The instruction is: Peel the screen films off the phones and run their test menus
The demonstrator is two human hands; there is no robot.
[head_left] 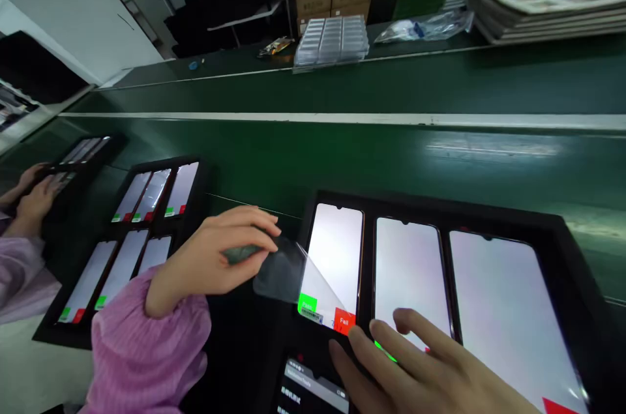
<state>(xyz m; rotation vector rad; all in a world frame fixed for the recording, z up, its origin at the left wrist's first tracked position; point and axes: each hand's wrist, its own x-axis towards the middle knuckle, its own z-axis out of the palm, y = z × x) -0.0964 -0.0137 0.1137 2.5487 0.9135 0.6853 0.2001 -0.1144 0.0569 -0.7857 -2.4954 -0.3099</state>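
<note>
My left hand (229, 248), below a pink sleeve, pinches a clear screen film (278, 274) by its edge between thumb and fingers. The film slants across the lower left of a lit phone (335, 254), whose white screen shows a green "Pass" box and a red "Fail" box. Whether the film still touches the glass I cannot tell. My right hand (415, 362) has its fingers apart over the lower end of the middle phone (411, 264), with a fingertip beside the "Fail" box. A third white-screened phone (508, 296) lies to the right.
The phones sit in a black tray (577, 251); another phone (313, 388) shows a menu below. To the left lies a second tray of lit phones (183, 189). Beyond it are a co-worker's hands (36, 205). A clear plastic tray (332, 39) and stacked sheets (548, 3) stand behind.
</note>
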